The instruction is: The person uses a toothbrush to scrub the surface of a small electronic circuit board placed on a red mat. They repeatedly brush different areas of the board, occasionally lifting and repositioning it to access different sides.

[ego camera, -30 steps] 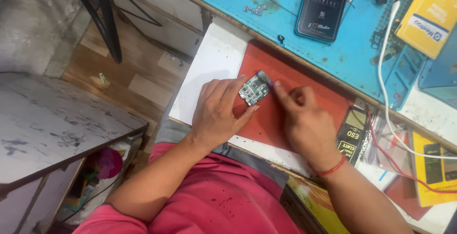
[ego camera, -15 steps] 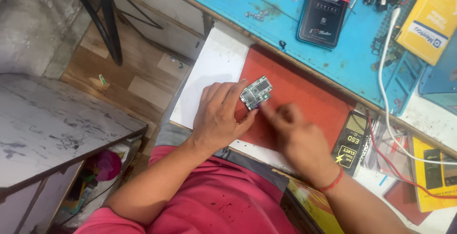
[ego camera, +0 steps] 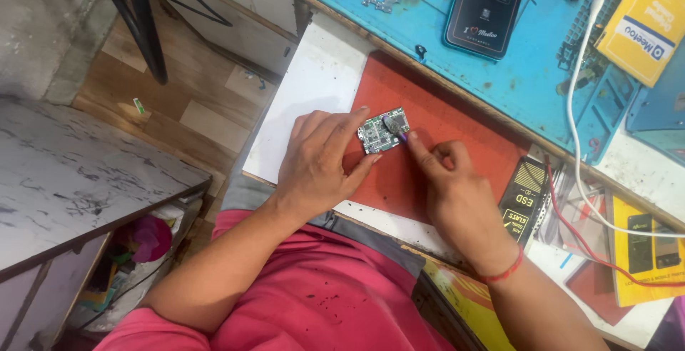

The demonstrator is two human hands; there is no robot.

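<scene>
While our left hand (ego camera: pixel 317 162) pinches the board (ego camera: pixel 383 130), right grip (ego camera: pixel 449 180) curls closed over the red mat (ego camera: pixel 457 126) on the table (ego camera: pixel 314 80); wood floor (ego camera: pixel 207 112) beyond.

We see a white counter (ego camera: pixel 314 87) that carries a red mat (ego camera: pixel 457 144) at its front part and a large blue mat (ego camera: pixel 514 73) behind it. On the blue mat lies a black flat box (ego camera: pixel 487 5). At the right side lie a yellow box (ego camera: pixel 646 26), a white cable (ego camera: pixel 574 137) and a red wire (ego camera: pixel 578 233).
</scene>
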